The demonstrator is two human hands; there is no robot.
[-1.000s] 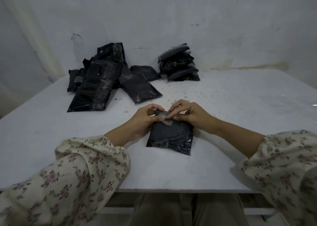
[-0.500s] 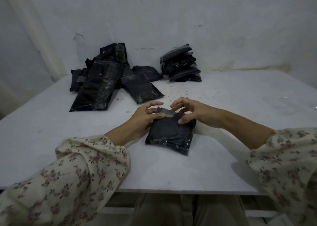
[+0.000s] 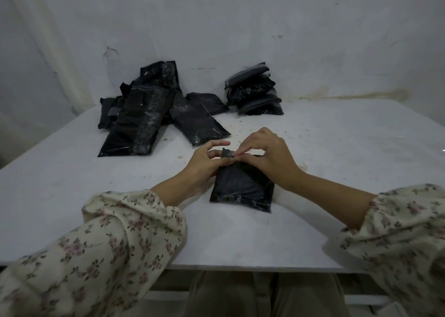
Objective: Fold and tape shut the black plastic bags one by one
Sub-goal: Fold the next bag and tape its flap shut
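Observation:
A small folded black plastic bag [image 3: 242, 190] lies on the white table [image 3: 337, 162] in front of me. Its far edge is lifted off the table, with a strip of clear tape across that edge. My left hand [image 3: 204, 165] pinches the left end of the raised edge. My right hand [image 3: 269, 155] pinches the same edge from the right, fingertips on the tape. Both hands meet at the top of the bag and cover part of it.
A loose heap of long unfolded black bags [image 3: 139, 114] lies at the back left. A stack of folded black bags [image 3: 254, 91] stands against the wall at the back middle. The table's front edge is near my lap.
The hands spread slightly apart half a second ago, then closed in again on the bag's far edge. That edge now stands raised between the fingertips.

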